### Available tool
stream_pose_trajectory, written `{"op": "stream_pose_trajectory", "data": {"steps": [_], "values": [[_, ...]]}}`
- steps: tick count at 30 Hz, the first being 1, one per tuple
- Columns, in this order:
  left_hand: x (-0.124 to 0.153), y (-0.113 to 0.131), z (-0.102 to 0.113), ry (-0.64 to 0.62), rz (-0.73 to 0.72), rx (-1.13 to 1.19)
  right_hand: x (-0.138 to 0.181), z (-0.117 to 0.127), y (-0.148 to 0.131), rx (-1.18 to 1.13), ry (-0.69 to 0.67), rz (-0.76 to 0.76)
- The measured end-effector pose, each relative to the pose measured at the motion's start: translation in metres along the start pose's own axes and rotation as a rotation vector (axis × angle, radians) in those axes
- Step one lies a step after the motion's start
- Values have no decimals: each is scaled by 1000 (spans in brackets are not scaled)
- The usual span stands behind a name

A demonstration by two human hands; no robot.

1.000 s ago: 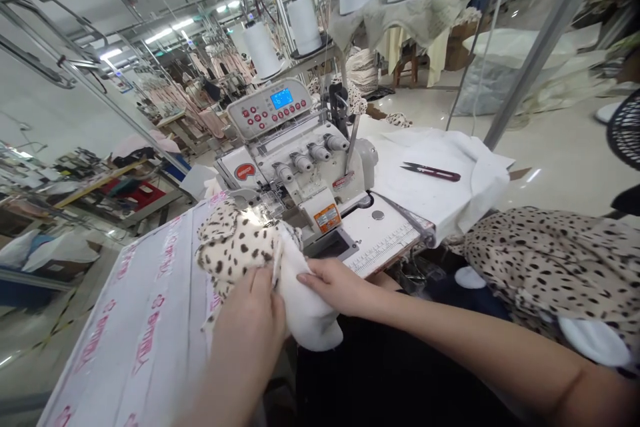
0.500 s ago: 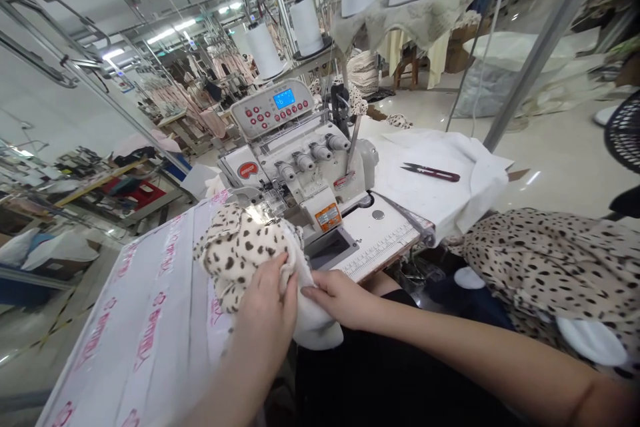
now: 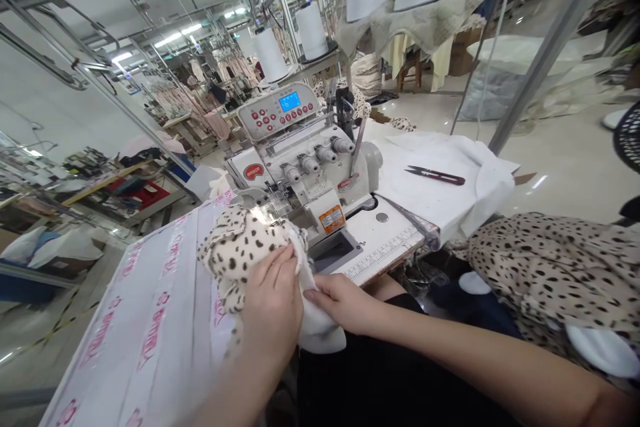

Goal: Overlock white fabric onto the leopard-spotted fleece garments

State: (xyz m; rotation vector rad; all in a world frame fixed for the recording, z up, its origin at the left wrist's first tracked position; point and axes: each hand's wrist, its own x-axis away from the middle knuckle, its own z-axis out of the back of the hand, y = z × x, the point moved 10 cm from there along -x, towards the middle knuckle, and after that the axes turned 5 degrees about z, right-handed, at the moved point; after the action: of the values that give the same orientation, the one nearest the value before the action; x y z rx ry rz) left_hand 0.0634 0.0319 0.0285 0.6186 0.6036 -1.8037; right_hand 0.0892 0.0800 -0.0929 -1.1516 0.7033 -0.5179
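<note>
1. A crumpled cream-and-black spotted fabric bundle (image 3: pixel 240 257) is held on a white printed table cover (image 3: pixel 150 333), just in front of the presser foot (image 3: pixel 265 208) of an overlock machine (image 3: pixel 300 163). A white lining (image 3: pixel 323 333) is gathered at its right side.
2. Its long axis appears to run from the presser foot back towards the person, though this is hard to judge through the folds.
3. The left hand (image 3: pixel 273 303) is clamped on the bundle; the right hand (image 3: pixel 340 303) is pressed on the lining. The two are close but apart.
4. Counted: one bundle, four thread cones (image 3: pixel 311 31), one pair of thread snips (image 3: pixel 435 175), one spotted pile (image 3: pixel 555 273).
5. Compared with the earlier frame, the left hand is placed higher and nearer the right, and less lining is exposed.
</note>
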Motion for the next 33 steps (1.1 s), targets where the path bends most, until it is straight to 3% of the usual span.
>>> {"op": "stream_pose_trajectory", "data": {"steps": [6,13,18,33], "values": [[-7,-7,-9,-34,31,-17,-7,7,-6,61,-11,-2],[-6,-16,-11,-52,165,-132,-8,11,-5,64,-19,-24],[-5,-16,-8,-27,156,-188,-6,13,-6,83,-19,-18],[-12,-33,-21,-175,203,-181,-18,19,-12,120,6,-7]]}}
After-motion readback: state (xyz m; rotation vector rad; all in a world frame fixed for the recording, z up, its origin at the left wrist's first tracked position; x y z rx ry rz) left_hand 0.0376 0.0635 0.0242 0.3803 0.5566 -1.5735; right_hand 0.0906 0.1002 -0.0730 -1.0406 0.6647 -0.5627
